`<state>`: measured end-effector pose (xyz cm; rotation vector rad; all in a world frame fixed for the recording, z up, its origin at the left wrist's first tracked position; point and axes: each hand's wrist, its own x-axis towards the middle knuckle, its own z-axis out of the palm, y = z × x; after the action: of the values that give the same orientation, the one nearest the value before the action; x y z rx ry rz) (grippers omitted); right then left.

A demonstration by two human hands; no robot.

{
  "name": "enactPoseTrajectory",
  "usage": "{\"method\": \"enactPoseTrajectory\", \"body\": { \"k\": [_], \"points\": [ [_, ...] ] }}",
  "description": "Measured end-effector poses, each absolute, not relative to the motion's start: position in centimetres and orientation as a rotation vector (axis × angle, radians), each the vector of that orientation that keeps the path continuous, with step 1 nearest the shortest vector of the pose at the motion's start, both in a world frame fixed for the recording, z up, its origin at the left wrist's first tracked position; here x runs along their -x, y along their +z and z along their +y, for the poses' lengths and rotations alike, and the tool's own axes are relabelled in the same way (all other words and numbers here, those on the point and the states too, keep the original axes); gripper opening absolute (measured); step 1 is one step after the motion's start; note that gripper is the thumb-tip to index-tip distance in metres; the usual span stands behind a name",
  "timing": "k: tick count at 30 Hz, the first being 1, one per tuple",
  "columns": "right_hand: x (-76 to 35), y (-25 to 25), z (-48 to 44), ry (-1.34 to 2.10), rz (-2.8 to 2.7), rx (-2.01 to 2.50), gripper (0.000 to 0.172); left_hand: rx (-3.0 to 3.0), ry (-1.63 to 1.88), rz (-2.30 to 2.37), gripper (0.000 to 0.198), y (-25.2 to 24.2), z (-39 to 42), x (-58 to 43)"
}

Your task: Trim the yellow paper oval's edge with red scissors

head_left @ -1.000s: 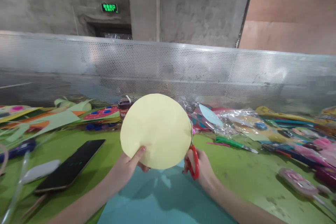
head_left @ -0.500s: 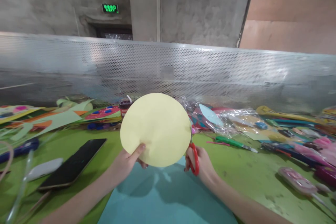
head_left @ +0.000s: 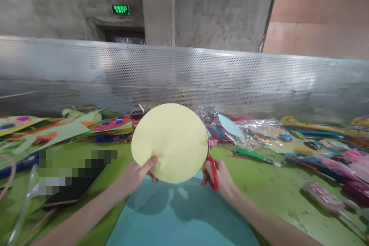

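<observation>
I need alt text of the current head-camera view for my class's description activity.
A person's left hand holds up a round pale-yellow paper disc, while the right hand holds red-handled metal scissors at the disc's right edge. Below, a smooth blue sheet lies on a green tabletop.

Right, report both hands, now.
Left hand: closed, pinching the yellow paper disc.
Right hand: closed, holding the red-handled scissors.

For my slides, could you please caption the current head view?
Round yellow paper in the left grip, red-handled scissors at its edge in the right grip.
</observation>
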<state>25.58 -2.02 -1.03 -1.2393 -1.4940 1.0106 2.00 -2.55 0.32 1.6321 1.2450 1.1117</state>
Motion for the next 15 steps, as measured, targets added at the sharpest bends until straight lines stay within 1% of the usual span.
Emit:
{"method": "enactPoseTrajectory", "body": {
  "k": [7, 15],
  "points": [
    [-25.5, -0.7, -2.1, 0.996, -1.519, 1.273, 0.021, -1.655, 1.089, 1.239, 0.03, 0.5, -2.5, -1.8],
    [-25.6, -0.9, -1.9, 1.002, -1.51, 1.277, 0.02, -1.644, 1.053, 1.232, 0.032, 1.3, -2.9, -2.0]
  ]
}}
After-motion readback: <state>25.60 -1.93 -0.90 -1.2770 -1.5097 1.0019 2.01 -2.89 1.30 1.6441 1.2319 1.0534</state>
